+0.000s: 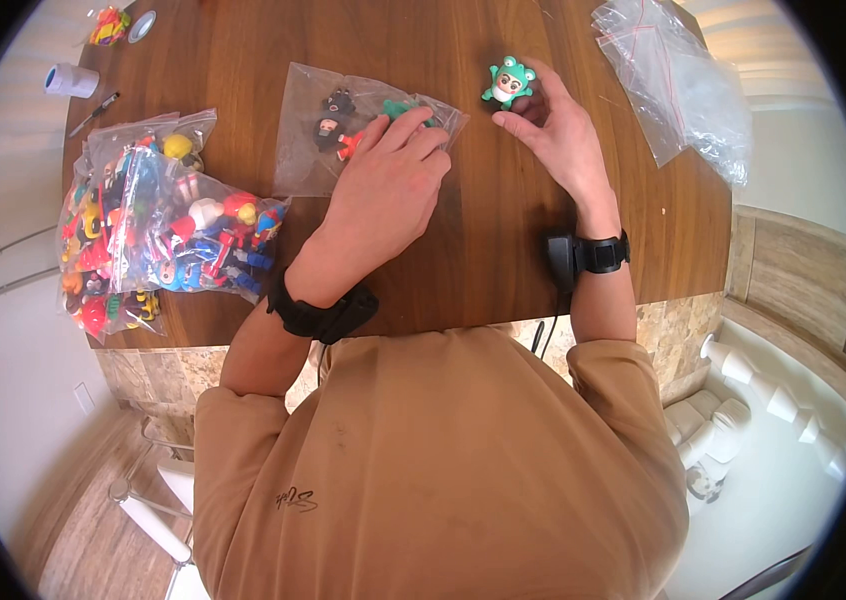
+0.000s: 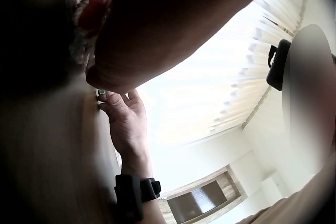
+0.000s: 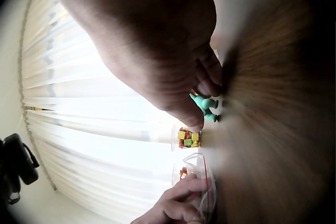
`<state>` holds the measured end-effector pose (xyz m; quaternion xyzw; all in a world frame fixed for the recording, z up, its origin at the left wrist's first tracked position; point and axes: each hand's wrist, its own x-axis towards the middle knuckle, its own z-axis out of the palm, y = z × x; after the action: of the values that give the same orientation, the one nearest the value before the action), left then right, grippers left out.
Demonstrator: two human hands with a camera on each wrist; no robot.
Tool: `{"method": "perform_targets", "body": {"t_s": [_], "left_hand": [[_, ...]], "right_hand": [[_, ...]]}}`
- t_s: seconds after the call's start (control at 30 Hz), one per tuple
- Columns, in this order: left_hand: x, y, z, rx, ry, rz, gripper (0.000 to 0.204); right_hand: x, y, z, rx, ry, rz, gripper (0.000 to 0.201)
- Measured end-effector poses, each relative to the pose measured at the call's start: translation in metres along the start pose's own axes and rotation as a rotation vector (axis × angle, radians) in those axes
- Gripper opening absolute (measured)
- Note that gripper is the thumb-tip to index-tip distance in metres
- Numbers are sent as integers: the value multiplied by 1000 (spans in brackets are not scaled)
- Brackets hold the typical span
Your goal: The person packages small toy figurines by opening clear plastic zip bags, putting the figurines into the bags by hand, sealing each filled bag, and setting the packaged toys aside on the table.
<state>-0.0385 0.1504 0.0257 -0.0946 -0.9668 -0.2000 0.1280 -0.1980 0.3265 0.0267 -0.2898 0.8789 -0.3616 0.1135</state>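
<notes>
Right hand (image 1: 565, 135) at green frog-costumed toy figure (image 1: 509, 88), left hand (image 1: 393, 178) on clear plastic bag (image 1: 301, 165).
Right grip: narrow, fingers and thumb curled round the figure; can't tell how firm. Figure's at the far side of the brown wood-grain surface (image 1: 423, 285), face up toward the head cam. Left grip: wide, fingers laid over the bag; black figure (image 1: 339, 101) and green item (image 1: 398, 107) show inside, the latter partly covered. Packed bags of multicoloured toy figures (image 1: 188, 225) left, near edge; red-striped clear bags (image 1: 678, 90) far right; dark pen (image 1: 95, 113) and white cylinder (image 1: 71, 80) far left.
</notes>
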Motion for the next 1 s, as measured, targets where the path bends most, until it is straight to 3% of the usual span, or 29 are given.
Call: {"method": "perform_targets", "body": {"t_s": [0.4,0.5,0.57,0.6,0.67,0.77,0.83,0.9,1.0], "left_hand": [[0,0,-1,4,0,4,8],[1,0,-1,3,-5,6,7],[2,-1,-1,7,-8,12,7],[1,-1,-1,-11,10,14,7],[2,-1,-2,-27,22,32,7],[5,2,-5,-188,75,-21,7],[6,2,-8,-451,167,-148,5],[7,2,-12,-471,231,-176,4],[8,2,-13,-496,322,-207,3]], "right_hand": [[4,7,7,74,91,4,51],[4,9,9,201,84,10,44],[6,12,10,705,46,-106,38],[6,12,7,709,55,-111,38],[4,13,-3,898,-70,-96,35],[2,13,-10,1029,-101,-98,36],[-1,11,-12,1069,-136,-102,36],[-5,5,-13,1123,-183,-109,37],[-13,-10,-19,995,-460,-77,34]]}}
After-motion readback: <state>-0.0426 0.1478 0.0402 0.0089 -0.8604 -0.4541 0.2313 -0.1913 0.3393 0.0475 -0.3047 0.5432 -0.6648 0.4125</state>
